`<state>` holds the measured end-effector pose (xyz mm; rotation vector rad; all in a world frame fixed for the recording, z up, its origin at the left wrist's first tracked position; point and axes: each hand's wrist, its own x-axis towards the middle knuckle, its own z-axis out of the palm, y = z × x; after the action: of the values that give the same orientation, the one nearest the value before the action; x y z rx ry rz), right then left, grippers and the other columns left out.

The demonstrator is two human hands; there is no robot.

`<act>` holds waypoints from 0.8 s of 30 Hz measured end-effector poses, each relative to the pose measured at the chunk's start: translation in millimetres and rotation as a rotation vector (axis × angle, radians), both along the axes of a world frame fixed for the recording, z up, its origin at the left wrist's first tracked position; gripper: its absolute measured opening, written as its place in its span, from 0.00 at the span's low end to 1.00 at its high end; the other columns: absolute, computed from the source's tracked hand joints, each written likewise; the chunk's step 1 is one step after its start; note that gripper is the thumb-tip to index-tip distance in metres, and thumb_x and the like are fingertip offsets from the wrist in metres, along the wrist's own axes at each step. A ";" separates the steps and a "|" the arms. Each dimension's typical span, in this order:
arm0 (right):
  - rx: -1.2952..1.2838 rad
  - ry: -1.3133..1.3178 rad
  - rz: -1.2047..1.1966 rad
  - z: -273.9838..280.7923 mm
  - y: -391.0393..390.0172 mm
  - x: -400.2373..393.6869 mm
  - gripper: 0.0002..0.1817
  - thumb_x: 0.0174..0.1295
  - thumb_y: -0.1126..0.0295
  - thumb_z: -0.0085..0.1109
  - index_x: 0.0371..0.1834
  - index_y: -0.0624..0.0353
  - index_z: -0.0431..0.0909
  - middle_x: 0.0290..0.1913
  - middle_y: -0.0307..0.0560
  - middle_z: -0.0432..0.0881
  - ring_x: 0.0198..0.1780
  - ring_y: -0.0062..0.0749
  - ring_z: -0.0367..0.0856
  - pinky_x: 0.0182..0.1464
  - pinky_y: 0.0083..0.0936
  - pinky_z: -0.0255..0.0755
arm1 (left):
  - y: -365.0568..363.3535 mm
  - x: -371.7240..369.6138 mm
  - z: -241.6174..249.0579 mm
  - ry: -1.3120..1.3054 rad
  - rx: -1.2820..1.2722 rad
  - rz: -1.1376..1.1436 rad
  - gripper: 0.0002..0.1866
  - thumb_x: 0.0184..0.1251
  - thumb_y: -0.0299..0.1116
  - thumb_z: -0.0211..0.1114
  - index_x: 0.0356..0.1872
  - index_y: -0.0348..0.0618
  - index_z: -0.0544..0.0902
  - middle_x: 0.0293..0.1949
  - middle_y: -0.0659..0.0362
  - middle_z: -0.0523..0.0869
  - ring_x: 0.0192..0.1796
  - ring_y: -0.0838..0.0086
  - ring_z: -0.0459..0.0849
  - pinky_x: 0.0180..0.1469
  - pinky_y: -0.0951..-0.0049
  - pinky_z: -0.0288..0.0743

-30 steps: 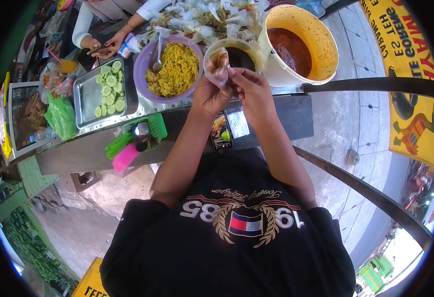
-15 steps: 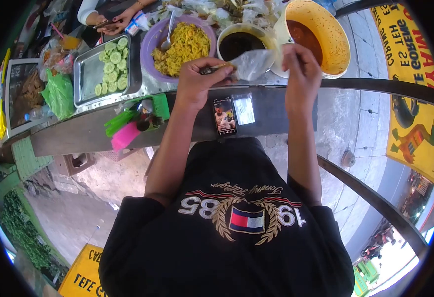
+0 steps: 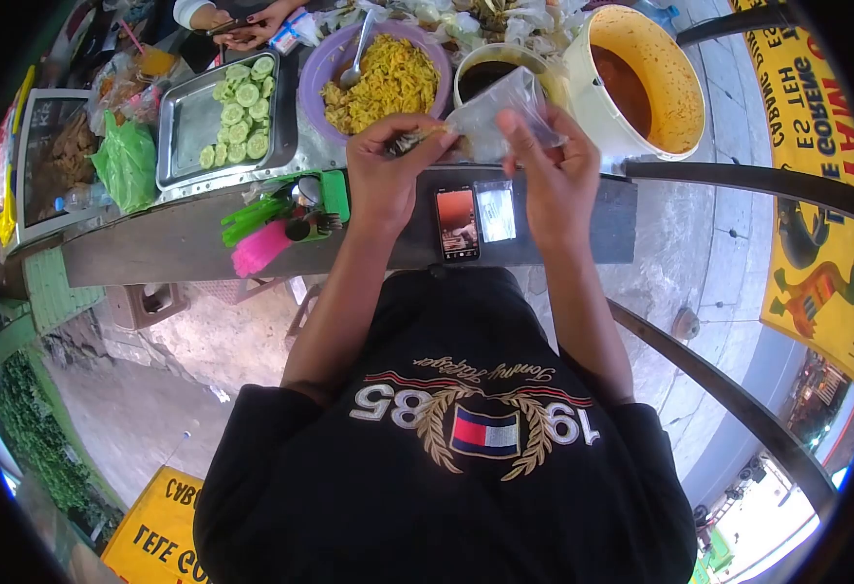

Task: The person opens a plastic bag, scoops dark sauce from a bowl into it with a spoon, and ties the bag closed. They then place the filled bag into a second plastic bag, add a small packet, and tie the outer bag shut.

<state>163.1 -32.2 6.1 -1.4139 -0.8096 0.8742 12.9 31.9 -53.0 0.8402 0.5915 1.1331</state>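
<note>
Between my hands is a clear plastic bag [image 3: 501, 119], held over the near edge of the food counter. My left hand [image 3: 384, 167] is closed in a pinch at the bag's left end, where a small brownish bit shows by the fingertips. My right hand [image 3: 554, 180] grips the bag's other end between thumb and fingers. Behind the bag stands a tub of dark sauce [image 3: 485, 78], partly covered by it. A purple basin [image 3: 312, 90] of yellow shredded food with a spoon [image 3: 357, 60] is just beyond my left hand. To the right stands a white bucket [image 3: 675, 97] of reddish-brown sauce.
A phone [image 3: 457, 224] and a clear packet [image 3: 495, 210] lie on the ledge below my hands. Leftward are a cutlery holder [image 3: 334, 198], a metal tray [image 3: 185, 127] with cucumber slices [image 3: 242, 107] and a green bag [image 3: 125, 161]. Another person's hands [image 3: 242, 34] hold a phone across the counter.
My right hand has moved left and down and now grips the bag, which is stretched toward it. My left hand keeps its pinch. The view has shifted slightly, and the phone's screen shows another picture.
</note>
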 end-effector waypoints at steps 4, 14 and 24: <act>-0.004 -0.497 0.220 14.7 5.3 10.0 0.08 0.62 0.70 0.66 0.38 0.63 0.81 0.26 0.43 0.82 0.26 0.29 0.78 0.29 0.23 0.70 | 5.9 -12.2 16.9 0.169 0.078 -0.243 0.07 0.62 0.26 0.71 0.38 0.33 0.85 0.32 0.60 0.85 0.37 0.80 0.84 0.41 0.81 0.79; -0.062 -0.536 -0.133 37.4 -13.7 12.0 0.02 0.61 0.79 0.60 0.35 0.62 0.80 0.26 0.51 0.80 0.26 0.41 0.81 0.30 0.29 0.71 | -26.4 14.0 22.0 0.492 0.807 -0.118 0.23 0.77 0.47 0.54 0.33 0.34 0.79 0.25 0.59 0.78 0.29 0.76 0.76 0.39 0.71 0.70; -0.009 -0.197 -0.076 14.6 -12.5 24.8 0.06 0.70 0.74 0.56 0.37 0.62 0.81 0.22 0.35 0.74 0.25 0.11 0.70 0.30 0.14 0.65 | -27.9 13.2 11.8 0.539 0.803 -0.201 0.15 0.74 0.36 0.57 0.34 0.31 0.79 0.29 0.51 0.77 0.27 0.61 0.78 0.37 0.63 0.73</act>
<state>188.0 -44.7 20.7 -1.5456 -0.8943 0.6877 26.1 4.0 -41.2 1.8908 0.4608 0.9485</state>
